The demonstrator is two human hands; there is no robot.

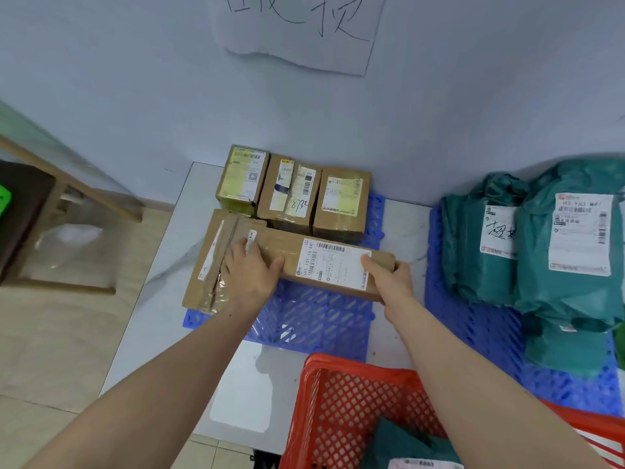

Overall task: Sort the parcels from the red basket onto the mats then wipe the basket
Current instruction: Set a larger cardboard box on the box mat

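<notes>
I hold a long brown cardboard parcel [324,262] with a white label over the left blue mat [314,319]. My left hand [252,272] grips its left part from above; my right hand [389,277] grips its right end. Three small cardboard boxes [291,194] stand in a row at the mat's far edge, and a flat brown parcel [209,262] lies at its left. Green bag parcels [548,242] are piled on the right blue mat [473,330]. The red basket [341,411] sits at the bottom, with a green bag parcel [402,445] inside.
A white wall rises behind the mats with a handwritten paper sign [301,28]. A wooden stool with a dark seat [30,211] stands on the floor at the left. The mats lie on a pale marble-look surface [236,377].
</notes>
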